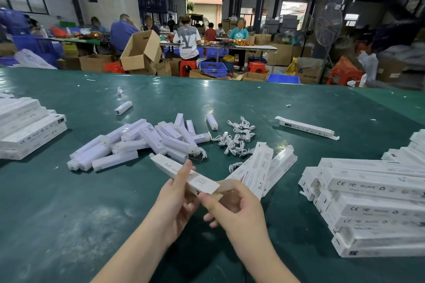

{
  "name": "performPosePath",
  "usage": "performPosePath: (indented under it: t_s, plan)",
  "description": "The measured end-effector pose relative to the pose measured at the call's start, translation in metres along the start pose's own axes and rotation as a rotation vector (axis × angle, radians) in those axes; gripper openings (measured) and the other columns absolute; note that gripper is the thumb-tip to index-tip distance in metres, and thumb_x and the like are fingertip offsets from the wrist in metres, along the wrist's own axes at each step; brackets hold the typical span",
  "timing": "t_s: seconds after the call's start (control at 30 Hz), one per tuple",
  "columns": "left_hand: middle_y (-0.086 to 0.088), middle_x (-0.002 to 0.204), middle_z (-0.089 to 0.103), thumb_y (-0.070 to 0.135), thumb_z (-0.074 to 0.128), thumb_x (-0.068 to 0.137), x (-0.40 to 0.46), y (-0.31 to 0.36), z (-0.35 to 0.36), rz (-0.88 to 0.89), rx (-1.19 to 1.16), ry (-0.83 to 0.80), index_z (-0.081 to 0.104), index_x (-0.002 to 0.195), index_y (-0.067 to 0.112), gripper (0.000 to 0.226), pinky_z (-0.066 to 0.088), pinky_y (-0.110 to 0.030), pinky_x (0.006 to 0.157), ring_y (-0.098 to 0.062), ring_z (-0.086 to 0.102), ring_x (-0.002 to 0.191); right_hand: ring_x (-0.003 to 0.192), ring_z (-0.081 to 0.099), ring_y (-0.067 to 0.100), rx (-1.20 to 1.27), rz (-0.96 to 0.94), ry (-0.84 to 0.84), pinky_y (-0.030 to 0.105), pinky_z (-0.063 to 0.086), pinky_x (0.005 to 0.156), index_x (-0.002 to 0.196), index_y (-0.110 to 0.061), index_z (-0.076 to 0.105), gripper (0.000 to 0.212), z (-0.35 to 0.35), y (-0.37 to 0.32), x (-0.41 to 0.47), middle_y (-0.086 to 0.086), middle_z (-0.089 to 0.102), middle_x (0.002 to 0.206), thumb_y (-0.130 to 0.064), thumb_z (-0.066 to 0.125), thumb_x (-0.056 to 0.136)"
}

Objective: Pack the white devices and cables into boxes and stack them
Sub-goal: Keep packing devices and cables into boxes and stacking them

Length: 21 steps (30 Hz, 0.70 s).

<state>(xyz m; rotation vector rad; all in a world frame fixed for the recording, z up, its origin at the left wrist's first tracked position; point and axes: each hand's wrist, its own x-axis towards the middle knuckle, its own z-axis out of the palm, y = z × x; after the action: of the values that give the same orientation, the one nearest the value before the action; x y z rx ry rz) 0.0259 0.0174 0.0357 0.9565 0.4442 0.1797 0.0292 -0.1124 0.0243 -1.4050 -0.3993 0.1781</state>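
Both hands hold one long white box (184, 173) above the near edge of the green table (69, 202): the left hand (177, 202) curls around its middle, the right hand (232, 204) pinches its open end flap. Loose white devices (138, 142) and cables (236, 138) lie mid-table, with packed boxes (368, 202) stacked at the right edge.

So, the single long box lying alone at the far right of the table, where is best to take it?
Grip the lone box at its middle, from above, across its narrow width. It lies flat with bare table around it; the end flaps stick out.

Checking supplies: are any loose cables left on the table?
Yes, a heap of white cables lies on the green table beside the devices.
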Motion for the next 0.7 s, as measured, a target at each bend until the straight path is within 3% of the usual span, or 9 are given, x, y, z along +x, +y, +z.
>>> performPosePath:
  t_s: [0.07,0.17,0.27,0.33,0.4,0.5,0.63,0.7]
  plan:
    - [-0.006,0.066,0.067,0.054,0.074,0.054,0.002,-0.001,-0.003,0.029,0.081,0.034,0.058,0.092,0.009,0.06,0.048,-0.021,0.044,-0.016,0.062,0.052,0.064,0.065,0.014,-0.079,-0.008,0.032,0.026,0.054,0.058,0.079,-0.026,0.065,0.034,0.0,0.001,-0.001,-0.006,0.071,0.074,-0.046,0.08,0.056]
    - [-0.01,0.078,0.072,0.048,0.075,0.065,0.005,-0.002,-0.009,0.083,0.158,0.047,0.06,0.102,0.008,0.057,0.057,-0.029,0.056,-0.023,0.07,0.067,0.073,0.068,0.011,-0.216,-0.047,0.029,0.027,0.059,0.068,0.094,-0.043,0.066,0.035,-0.001,0.001,-0.004,-0.018,0.067,0.089,-0.04,0.079,0.062]
    - [-0.002,0.07,0.071,0.052,0.072,0.055,0.004,0.0,-0.005,0.103,0.125,0.015,0.059,0.095,0.012,0.058,0.054,-0.029,0.052,-0.019,0.066,0.058,0.06,0.067,0.019,-0.059,0.016,-0.052,0.03,0.057,0.057,0.09,-0.033,0.072,0.019,0.002,-0.004,-0.004,-0.007,0.067,0.076,-0.017,0.078,0.08]
    - [0.002,0.074,0.074,0.048,0.069,0.061,0.004,0.0,-0.003,0.115,0.077,-0.017,0.059,0.094,0.013,0.049,0.052,-0.025,0.048,-0.017,0.066,0.056,0.052,0.065,0.023,0.09,0.098,-0.045,0.03,0.056,0.051,0.088,-0.023,0.071,0.01,0.001,-0.007,-0.002,0.002,0.068,0.074,-0.013,0.071,0.087]
    - [-0.002,0.074,0.072,0.04,0.07,0.072,0.004,0.0,-0.005,0.11,0.095,-0.016,0.059,0.091,0.012,0.036,0.051,-0.024,0.048,-0.016,0.065,0.057,0.054,0.065,0.027,0.099,0.097,-0.04,0.033,0.056,0.052,0.087,-0.023,0.066,0.005,-0.002,-0.007,-0.001,0.01,0.071,0.077,-0.019,0.069,0.09]
    - [-0.009,0.068,0.064,0.03,0.069,0.082,0.003,0.001,-0.009,0.097,0.129,-0.009,0.057,0.087,0.011,0.023,0.052,-0.028,0.049,-0.019,0.062,0.057,0.07,0.068,0.033,-0.046,-0.026,-0.05,0.03,0.055,0.055,0.079,-0.028,0.056,0.016,-0.005,-0.005,-0.002,0.009,0.069,0.076,-0.029,0.071,0.084]
    - [-0.001,0.064,0.063,0.029,0.064,0.086,0.003,0.003,-0.011,0.05,0.084,0.013,0.061,0.095,0.009,0.022,0.048,-0.028,0.051,-0.017,0.059,0.056,0.063,0.064,0.014,-0.028,-0.032,-0.165,0.028,0.055,0.06,0.071,-0.028,0.058,0.015,0.0,-0.005,-0.005,0.002,0.068,0.072,-0.032,0.071,0.077]
    - [0.0,0.065,0.061,0.03,0.066,0.083,0.003,0.003,-0.011,-0.015,0.009,0.005,0.064,0.089,0.01,0.021,0.047,-0.027,0.053,-0.016,0.057,0.056,0.063,0.062,0.013,-0.058,-0.036,-0.206,0.031,0.055,0.06,0.075,-0.027,0.059,0.016,0.0,-0.004,-0.006,0.0,0.067,0.073,-0.036,0.072,0.074]
